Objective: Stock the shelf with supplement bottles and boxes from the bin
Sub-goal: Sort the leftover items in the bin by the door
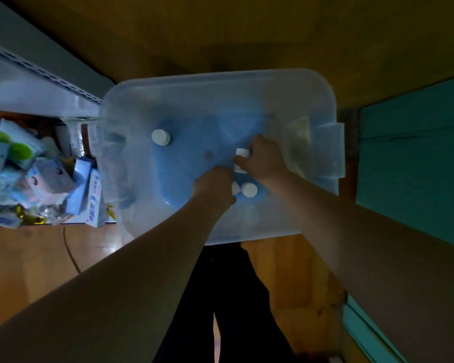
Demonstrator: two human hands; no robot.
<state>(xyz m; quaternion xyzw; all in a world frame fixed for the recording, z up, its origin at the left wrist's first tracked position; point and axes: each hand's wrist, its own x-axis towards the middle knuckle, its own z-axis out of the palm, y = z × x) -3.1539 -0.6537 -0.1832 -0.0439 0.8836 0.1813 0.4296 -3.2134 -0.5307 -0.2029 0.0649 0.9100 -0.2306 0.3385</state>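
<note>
Both hands reach down into a translucent plastic bin [220, 85] that sits on the wooden floor [37, 258], its long axis running left to right across the view; the bin's bottom shows blue. The right hand [265, 158] has its fingers curled round white-capped supplement bottles [242, 153], two white caps showing at its fingertips; which way those bottles lean is hard to tell. The left hand [215, 184] is curled just beside it, its fingers folded under; whether it grips anything cannot be told. Just below the hands two more bottles [249, 189] stand upright, caps toward the camera; a lone upright bottle [160, 137] stands well apart at the bin's left. To the left of the bin a shelf [45, 72] holds a jumble of boxes and packets [37, 176].
</note>
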